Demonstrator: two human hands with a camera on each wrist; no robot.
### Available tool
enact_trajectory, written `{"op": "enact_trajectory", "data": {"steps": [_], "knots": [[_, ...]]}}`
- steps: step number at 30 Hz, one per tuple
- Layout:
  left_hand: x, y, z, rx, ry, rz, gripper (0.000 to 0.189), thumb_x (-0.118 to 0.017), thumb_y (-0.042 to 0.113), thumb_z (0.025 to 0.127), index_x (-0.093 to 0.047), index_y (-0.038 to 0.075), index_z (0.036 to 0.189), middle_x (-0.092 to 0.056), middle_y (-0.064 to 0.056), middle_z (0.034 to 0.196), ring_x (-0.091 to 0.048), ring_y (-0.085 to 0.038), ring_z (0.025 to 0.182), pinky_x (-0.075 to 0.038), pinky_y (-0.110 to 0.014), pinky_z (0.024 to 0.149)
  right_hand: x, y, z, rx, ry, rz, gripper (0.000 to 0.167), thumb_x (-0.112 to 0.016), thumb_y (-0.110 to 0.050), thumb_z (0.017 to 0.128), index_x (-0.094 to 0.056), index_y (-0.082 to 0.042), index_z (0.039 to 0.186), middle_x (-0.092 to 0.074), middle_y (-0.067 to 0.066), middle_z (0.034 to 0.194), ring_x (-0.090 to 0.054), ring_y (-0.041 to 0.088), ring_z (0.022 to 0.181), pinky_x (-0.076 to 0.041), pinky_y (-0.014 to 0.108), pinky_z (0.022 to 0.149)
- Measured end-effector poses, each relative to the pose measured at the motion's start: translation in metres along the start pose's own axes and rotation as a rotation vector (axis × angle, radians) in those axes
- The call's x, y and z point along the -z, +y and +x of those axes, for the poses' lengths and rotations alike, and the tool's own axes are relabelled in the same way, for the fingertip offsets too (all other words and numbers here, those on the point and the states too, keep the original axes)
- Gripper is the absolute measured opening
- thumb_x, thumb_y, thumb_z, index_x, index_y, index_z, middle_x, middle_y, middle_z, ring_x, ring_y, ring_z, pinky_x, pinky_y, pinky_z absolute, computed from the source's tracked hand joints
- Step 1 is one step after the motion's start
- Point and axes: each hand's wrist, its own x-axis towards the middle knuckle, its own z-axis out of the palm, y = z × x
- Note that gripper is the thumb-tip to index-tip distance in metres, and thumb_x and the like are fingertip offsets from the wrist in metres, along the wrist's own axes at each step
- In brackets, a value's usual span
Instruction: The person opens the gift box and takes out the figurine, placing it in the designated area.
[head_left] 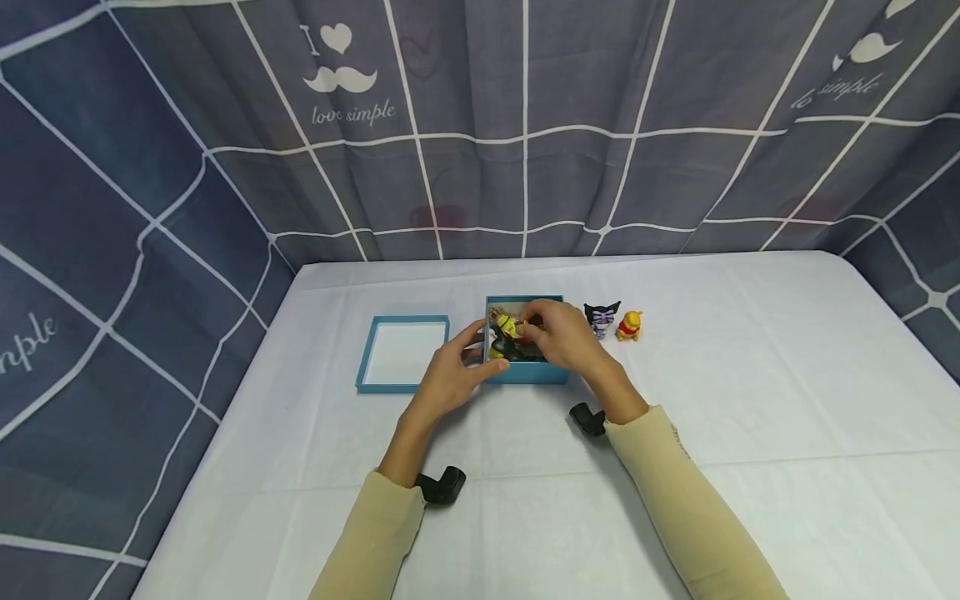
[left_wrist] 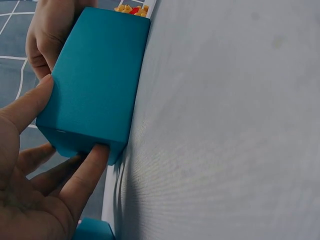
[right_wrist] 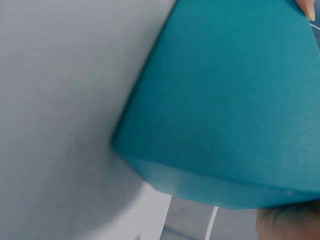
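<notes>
A teal box [head_left: 528,373] stands on the white table with small toy figures inside. Among them are a yellow-and-black figure [head_left: 507,323] and a dark one [head_left: 501,344]. My left hand [head_left: 448,377] grips the box's left end, thumb at the near top edge, fingers against the end wall, as the left wrist view shows on the box [left_wrist: 100,75]. My right hand [head_left: 564,335] reaches over the right rim, fingers bent down among the figures. I cannot tell whether they pinch one. The box wall [right_wrist: 225,100] hides those fingertips in the right wrist view.
Left of the box lies a teal-edged lid [head_left: 396,388], its white inside facing up. To the right stand a black-and-white figure with purple details [head_left: 602,320] and a yellow bear figure in red [head_left: 629,327]. Dark gridded curtains [head_left: 480,183] hang behind the table.
</notes>
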Motion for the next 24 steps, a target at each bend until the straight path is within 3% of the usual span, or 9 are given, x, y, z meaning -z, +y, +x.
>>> {"op": "enact_trajectory", "data": {"steps": [3,9,14,18,24], "knots": [[0.0,0.0,0.0002,-0.004,-0.004,-0.004,0.076,-0.076,0.029,0.089,-0.039,0.015,0.153,-0.05,-0.012,0.144,-0.057,-0.029,0.123,-0.054,-0.041,0.087,0.001,-0.0019,0.0009,0.026,-0.022,-0.028,0.011,-0.067,-0.011,0.095,-0.068,-0.001,0.1,-0.067,0.007,0.088,-0.059,0.022,0.075,-0.049,0.041,0.071],[0.0008,0.0007,-0.0004,-0.02,-0.006,-0.006,0.075,-0.076,0.029,0.089,-0.039,0.014,0.153,-0.05,-0.013,0.144,-0.057,-0.03,0.122,-0.054,-0.042,0.087,-0.0006,-0.0006,0.0017,0.082,0.022,-0.002,0.026,-0.06,-0.007,0.098,-0.065,-0.001,0.123,-0.069,0.012,0.099,-0.061,0.024,0.078,-0.05,0.044,0.073],[0.001,0.0003,0.0002,-0.015,-0.005,-0.012,0.076,-0.077,0.03,0.089,-0.039,0.014,0.153,-0.05,-0.013,0.143,-0.057,-0.029,0.122,-0.053,-0.042,0.088,-0.0051,0.0008,0.0014,0.074,0.064,-0.053,0.022,-0.055,0.001,0.098,-0.07,0.004,0.114,-0.07,0.016,0.105,-0.065,0.029,0.087,-0.052,0.046,0.08],[0.0014,0.0005,0.0003,-0.01,-0.007,-0.014,0.076,-0.076,0.03,0.089,-0.039,0.014,0.153,-0.05,-0.012,0.144,-0.057,-0.028,0.122,-0.053,-0.041,0.088,-0.0054,-0.0005,0.0027,0.054,0.013,-0.125,0.025,-0.056,-0.001,0.098,-0.068,0.004,0.119,-0.07,0.017,0.109,-0.065,0.029,0.089,-0.052,0.046,0.082],[0.0019,0.0009,0.0009,-0.014,-0.014,-0.007,0.075,-0.076,0.03,0.089,-0.038,0.013,0.153,-0.049,-0.012,0.144,-0.057,-0.028,0.122,-0.054,-0.041,0.087,0.0023,-0.0036,0.0032,0.027,-0.065,-0.063,0.031,-0.066,-0.011,0.095,-0.067,0.005,0.122,-0.069,0.017,0.107,-0.063,0.025,0.085,-0.052,0.043,0.078]]}}
